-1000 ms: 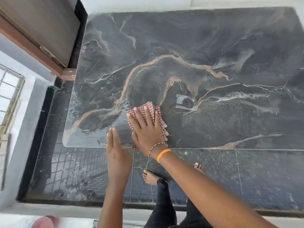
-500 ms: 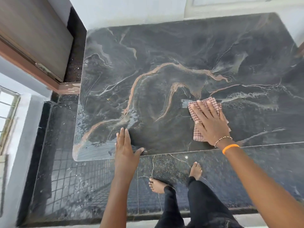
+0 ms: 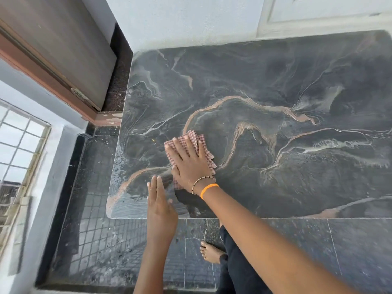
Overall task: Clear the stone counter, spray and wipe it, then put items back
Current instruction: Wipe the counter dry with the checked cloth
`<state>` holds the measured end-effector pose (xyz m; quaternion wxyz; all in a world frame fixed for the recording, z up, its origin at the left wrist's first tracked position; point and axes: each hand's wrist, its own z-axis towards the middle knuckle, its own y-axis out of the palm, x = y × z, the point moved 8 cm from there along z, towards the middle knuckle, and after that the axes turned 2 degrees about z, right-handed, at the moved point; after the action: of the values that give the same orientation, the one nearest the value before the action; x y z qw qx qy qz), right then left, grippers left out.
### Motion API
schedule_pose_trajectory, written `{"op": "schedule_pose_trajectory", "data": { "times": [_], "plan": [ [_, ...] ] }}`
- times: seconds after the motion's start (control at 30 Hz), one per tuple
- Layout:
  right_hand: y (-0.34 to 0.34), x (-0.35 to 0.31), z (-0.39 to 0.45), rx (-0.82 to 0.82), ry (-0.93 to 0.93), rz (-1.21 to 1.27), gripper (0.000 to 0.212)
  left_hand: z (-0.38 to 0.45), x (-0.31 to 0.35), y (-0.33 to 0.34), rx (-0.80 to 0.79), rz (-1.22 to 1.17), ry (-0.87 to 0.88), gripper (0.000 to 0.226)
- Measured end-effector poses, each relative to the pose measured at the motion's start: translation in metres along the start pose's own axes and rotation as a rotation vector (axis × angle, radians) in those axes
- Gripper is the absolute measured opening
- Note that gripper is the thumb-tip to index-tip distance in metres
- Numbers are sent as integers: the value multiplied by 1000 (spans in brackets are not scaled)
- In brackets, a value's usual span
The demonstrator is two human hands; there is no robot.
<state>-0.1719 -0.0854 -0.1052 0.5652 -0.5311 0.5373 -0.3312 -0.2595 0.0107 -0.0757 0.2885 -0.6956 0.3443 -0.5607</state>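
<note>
We see the right hand (image 3: 189,164) pressing flat, fingers straight and spread, on the checked cloth (image 3: 192,145) near the stone counter's (image 3: 275,177) front left corner (surface streaked wet); the left hand (image 3: 160,206) rests flat, fingers together, at the front edge.

Home: stone counter (image 3: 275,81), barred window (image 3: 19,149).

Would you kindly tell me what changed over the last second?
The right hand, pressing flat on the pink checked cloth, swept it rightward, then back left. The left hand stayed flat near the dark veined stone counter's front edge.
</note>
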Motion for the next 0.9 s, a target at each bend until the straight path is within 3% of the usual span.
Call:
{"op": "schedule_pose_trajectory", "data": {
  "times": [0.07,0.13,0.4,0.53,0.7,0.9],
  "plan": [
    [7,-15,-17,-43,-186,-50,59,9,-3,-7,14,10,-29,68],
    [7,2,-38,-50,-254,-89,60,21,-3,-8,14,18,-34,68],
    [-37,158,-25,3,144,-96,60,68,-6,-10,-24,53,-116,70],
    [-49,183,34,44,286,-55,60,72,-18,-8,-47,26,-176,67],
    [-48,129,108,69,314,-16,63,70,-16,-9,-19,9,-206,57],
    [-13,-21,99,-30,-143,-10,65,73,-15,-37,104,-115,-297,63]
  ]
}}
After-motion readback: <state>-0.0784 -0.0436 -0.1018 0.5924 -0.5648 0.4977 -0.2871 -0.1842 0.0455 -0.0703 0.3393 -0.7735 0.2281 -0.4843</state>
